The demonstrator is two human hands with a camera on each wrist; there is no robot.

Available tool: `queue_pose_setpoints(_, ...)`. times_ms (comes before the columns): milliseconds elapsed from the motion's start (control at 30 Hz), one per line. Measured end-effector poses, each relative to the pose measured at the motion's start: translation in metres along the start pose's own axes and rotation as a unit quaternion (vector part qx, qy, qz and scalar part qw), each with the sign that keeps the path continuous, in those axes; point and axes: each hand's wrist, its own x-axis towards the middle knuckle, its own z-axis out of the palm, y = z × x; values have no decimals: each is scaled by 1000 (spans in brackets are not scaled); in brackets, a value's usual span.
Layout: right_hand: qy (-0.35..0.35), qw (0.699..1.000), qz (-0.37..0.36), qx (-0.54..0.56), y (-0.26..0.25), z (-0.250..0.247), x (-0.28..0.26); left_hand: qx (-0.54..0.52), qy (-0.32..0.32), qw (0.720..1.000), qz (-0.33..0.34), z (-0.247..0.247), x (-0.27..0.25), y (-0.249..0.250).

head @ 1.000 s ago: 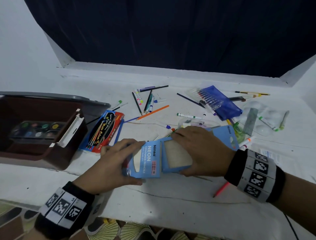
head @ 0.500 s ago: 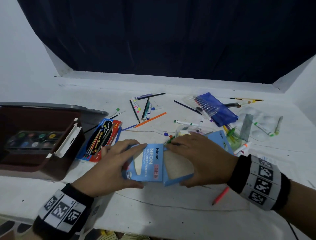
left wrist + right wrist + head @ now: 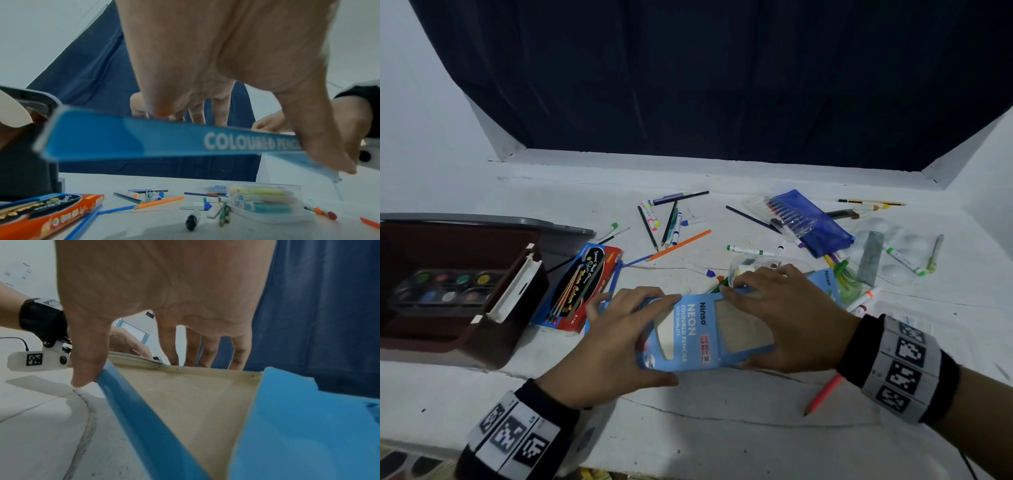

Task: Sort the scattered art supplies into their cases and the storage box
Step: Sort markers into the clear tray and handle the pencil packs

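A light blue "Neon Coloured Pencils" case (image 3: 690, 330) is held just above the white table's front. My left hand (image 3: 619, 339) grips its left end, thumb under the near edge and fingers over the far edge; the case's blue side (image 3: 164, 139) shows in the left wrist view. My right hand (image 3: 777, 315) grips the right part, where the blue flap (image 3: 308, 426) stands open and shows the beige inside (image 3: 195, 399). Loose pencils and markers (image 3: 671, 226) lie scattered behind. The brown storage box (image 3: 493, 329) at the left holds a paint palette (image 3: 445, 284).
A red and black water-colour pack (image 3: 585, 284) lies beside the box. A blue pouch with pens (image 3: 808, 222), a clear marker case (image 3: 265, 201) and a clear palette (image 3: 887, 250) sit at the right. A pink pencil (image 3: 823, 394) lies under my right wrist. A dark curtain hangs behind.
Both hands kept their hold on the blue case. The case has shifted slightly while the right hand slid along its open end.
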Motion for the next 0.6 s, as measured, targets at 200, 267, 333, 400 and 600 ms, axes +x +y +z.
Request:
queue_pose_setpoints(200,16,999,17,-41,-2,-4,-3,13,14,1000,-14,0,0,-2)
queue_pose_setpoints(267,25,998,29,-55,-3,-7,-3,17,25,999,-31,-1,0,-2)
queue_pose_setpoints(333,29,997,32,-61,-2,-10,-4,13,25,999,-35,-3,0,-2)
queue_pose_setpoints(400,31,997,27,-62,-1,-12,-5,6,19,999,-31,-6,0,-2)
queue_pose_setpoints(600,34,998,28,-36,3,-12,-10,-19,13,999,-30,-6,0,0)
